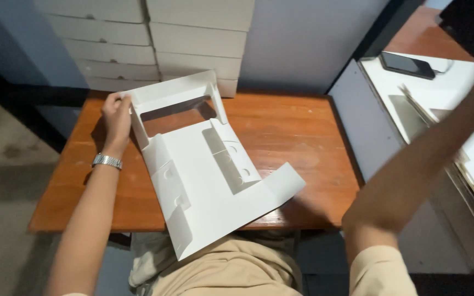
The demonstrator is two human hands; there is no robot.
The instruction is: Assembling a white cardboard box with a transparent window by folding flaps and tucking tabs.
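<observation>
White cardboard box blank [204, 170] lies half-folded on the wooden table [292, 131], its near edge overhanging the table's front. Left hand [117, 118] grips the blank's far left corner. Right hand is out of view, so its fingers cannot be told. Stacked white boxes [193, 38] stand behind the table; a dark phone [407, 64] lies to its right.

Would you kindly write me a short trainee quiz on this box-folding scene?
1. True or false: the left hand grips a corner of the flat white cardboard box.
2. What lies on the white surface at far right: A) a phone, B) a cup, C) scissors?
3. What stands stacked behind the wooden table?

Key: 1 true. 2 A, the dark phone. 3 closed white boxes.
</observation>
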